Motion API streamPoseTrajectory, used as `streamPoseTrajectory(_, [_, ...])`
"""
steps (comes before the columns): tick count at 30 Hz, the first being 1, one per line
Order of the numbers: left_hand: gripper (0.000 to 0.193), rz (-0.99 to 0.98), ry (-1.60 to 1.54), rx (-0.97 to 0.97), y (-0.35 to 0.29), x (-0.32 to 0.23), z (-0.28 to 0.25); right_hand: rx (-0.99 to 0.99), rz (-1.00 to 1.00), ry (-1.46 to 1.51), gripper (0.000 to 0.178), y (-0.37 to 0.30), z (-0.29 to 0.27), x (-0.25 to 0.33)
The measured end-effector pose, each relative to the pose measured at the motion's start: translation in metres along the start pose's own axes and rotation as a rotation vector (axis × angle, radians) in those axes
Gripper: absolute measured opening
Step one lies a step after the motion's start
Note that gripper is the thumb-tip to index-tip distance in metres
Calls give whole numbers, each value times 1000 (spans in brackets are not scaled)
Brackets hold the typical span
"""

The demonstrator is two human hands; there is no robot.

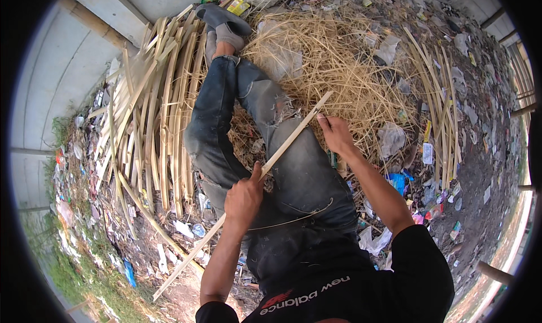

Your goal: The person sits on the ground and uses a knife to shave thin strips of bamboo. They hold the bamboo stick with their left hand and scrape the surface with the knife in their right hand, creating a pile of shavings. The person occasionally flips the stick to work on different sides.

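A long pale bamboo strip point(289, 140) lies slantwise across my lap, from low on the left up to beyond my right knee. My left hand point(243, 201) is closed round it near the middle, index finger stretched along it. Close beside its upper end is my right hand point(337, 134), with thumb and fingers closed. Whether those fingers pinch the strip or hold something else is hidden. A thin curled strand point(293, 220) rests across my lap. My legs in worn jeans point(271, 106) stretch out ahead, under the strip.
Many split bamboo strips point(169, 114) are piled to the left of my legs. A heap of straw-like shavings point(339, 63) spreads ahead on the right, with more strips point(446, 114) beyond it. Litter covers the ground, including a blue wrapper point(397, 182). A pale wall point(62, 69) stands at far left.
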State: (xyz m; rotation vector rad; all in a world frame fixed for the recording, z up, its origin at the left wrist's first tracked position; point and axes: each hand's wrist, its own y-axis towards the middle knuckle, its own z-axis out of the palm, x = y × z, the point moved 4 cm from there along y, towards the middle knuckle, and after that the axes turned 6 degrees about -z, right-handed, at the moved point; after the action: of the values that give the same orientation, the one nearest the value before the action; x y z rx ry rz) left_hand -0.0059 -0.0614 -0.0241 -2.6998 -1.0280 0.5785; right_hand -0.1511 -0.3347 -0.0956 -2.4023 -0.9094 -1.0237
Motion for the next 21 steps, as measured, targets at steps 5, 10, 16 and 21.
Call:
streamPoseTrajectory(5, [46,-23,-27,25,19,-21,11,44,-188,-63,51,-21,21,55])
streamPoseTrajectory(10, [40,-53,-137,3,44,-42,29,109,-210,-71,48,-30,20,65])
streamPoseTrajectory(16, [35,-20,-140,-17,59,-61,29,97,-290,-74,47,-33,17,65])
streamPoseTrajectory(21, [40,-12,-261,-34,65,-52,31,239,-333,251,49,-30,20,55])
